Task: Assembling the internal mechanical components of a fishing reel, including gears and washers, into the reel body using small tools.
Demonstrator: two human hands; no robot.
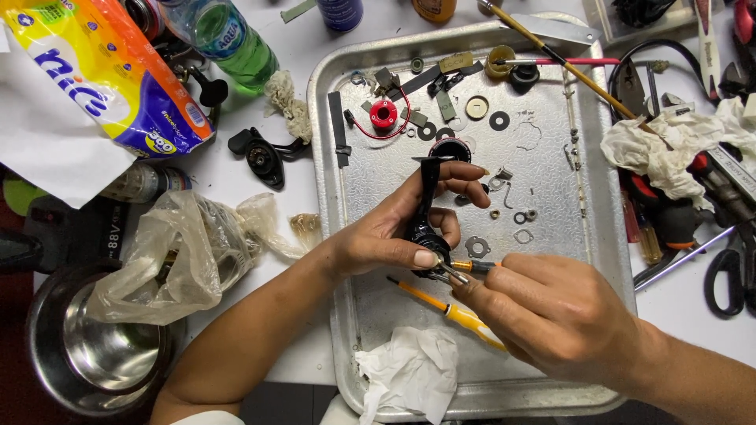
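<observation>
I see my left hand (394,228) clamped around a glossy black part (424,220), held upright over the middle of the dented metal tray (346,315). My right hand (551,311) pinches a thin metal tool (450,272) whose tip touches the part's base. A yellow screwdriver (449,311) lies just beneath them. Crumpled tissue (409,374) crowds the tray's near rim; small washers (498,120) scatter its far half. Open room remains right of centre on the white table (260,205).
</observation>
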